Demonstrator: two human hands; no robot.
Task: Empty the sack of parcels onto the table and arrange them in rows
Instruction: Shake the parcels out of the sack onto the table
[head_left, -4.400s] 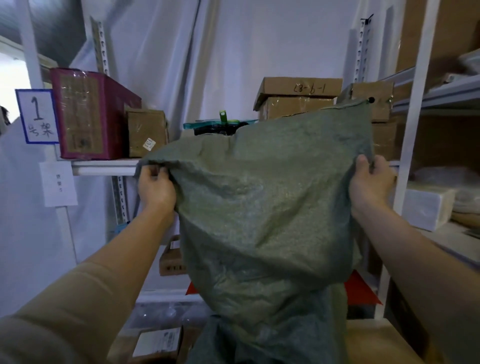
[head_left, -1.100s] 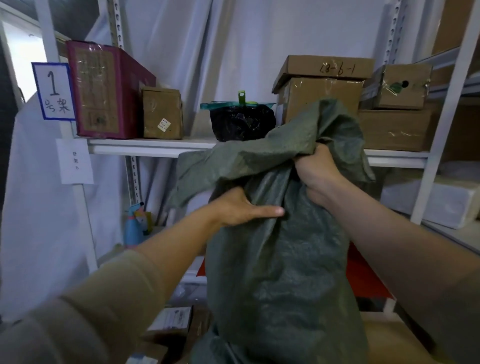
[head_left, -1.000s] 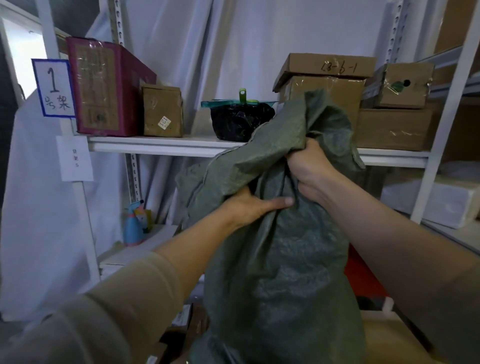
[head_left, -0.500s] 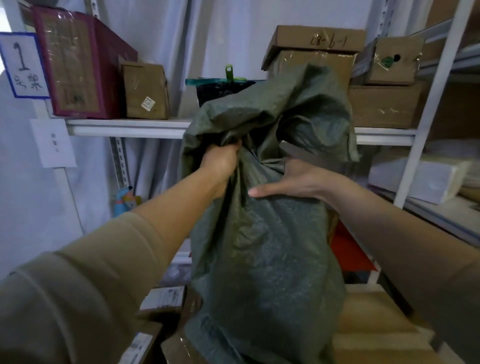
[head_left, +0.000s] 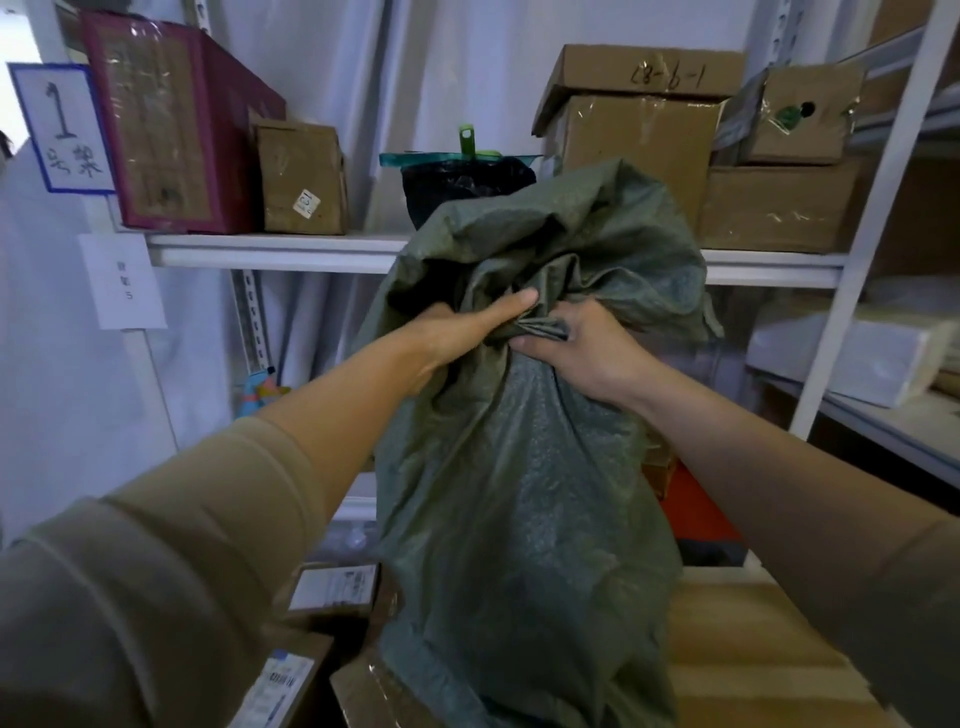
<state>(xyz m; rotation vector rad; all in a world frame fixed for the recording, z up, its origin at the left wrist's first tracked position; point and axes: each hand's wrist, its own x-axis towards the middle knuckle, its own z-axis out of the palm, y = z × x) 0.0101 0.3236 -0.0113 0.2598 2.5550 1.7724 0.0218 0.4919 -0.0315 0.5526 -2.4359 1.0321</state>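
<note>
Two hands hold the green sack (head_left: 519, 493) up at 12 o'clock: left hand (head_left: 457, 338) and right hand (head_left: 582, 353) bunch its cloth. Some parcels (head_left: 332, 592) lie on the table (head_left: 753, 660) at 7 o'clock. Next, I think, shake out the rest.

Both arms reach forward, left hand (head_left: 457, 338) and right hand (head_left: 582, 353) fingers curled.

Pale wooden table (head_left: 753, 654) under labelled cardboard parcels (head_left: 332, 592); white shelf (head_left: 270, 252) with cardboard boxes (head_left: 639, 135).
</note>
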